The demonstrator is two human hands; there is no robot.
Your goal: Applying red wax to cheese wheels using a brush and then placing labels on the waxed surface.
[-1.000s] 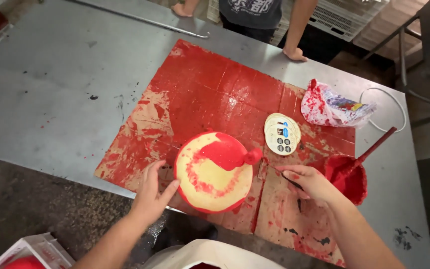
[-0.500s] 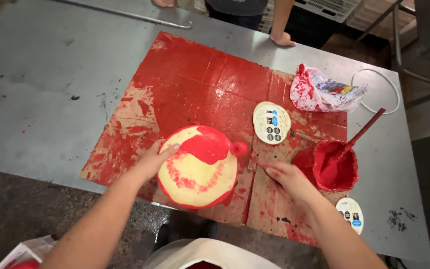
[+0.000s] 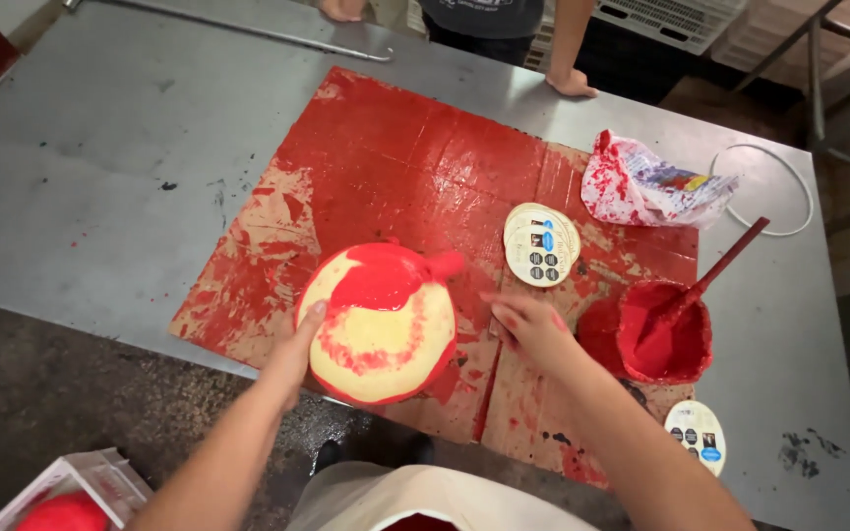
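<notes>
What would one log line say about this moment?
left hand: touching cream ball | right hand: bare, over cardboard | paint cup: stick inside

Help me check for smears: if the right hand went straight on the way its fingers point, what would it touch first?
Probably the half-painted round piece: the right hand points left across the red-stained cardboard, close by.

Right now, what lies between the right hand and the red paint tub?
In the head view, only a short stretch of paint-smeared cardboard separates the right hand from the red paint tub; nothing stands there.
</notes>
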